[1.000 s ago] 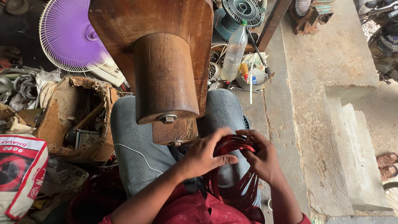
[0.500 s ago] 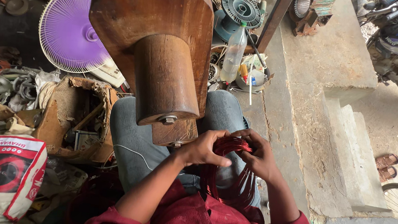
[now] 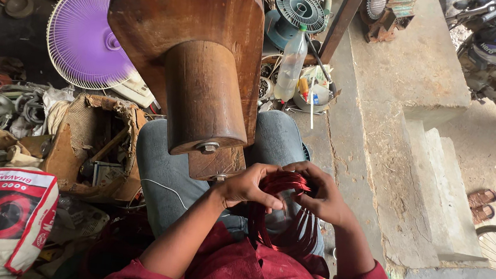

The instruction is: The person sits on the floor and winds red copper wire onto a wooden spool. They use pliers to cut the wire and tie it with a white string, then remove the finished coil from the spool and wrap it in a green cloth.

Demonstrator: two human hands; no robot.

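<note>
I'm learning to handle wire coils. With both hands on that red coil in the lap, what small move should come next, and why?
Probably slide the left hand a little further round the red wire coil to gather the strands. The right hand pinches its top, but the lower loops fan apart over the lap, so they look likely to tangle.

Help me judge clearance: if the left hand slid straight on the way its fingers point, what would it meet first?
Probably the right hand: the left hand points across the red wire coil toward it, though depth is unclear.
</note>
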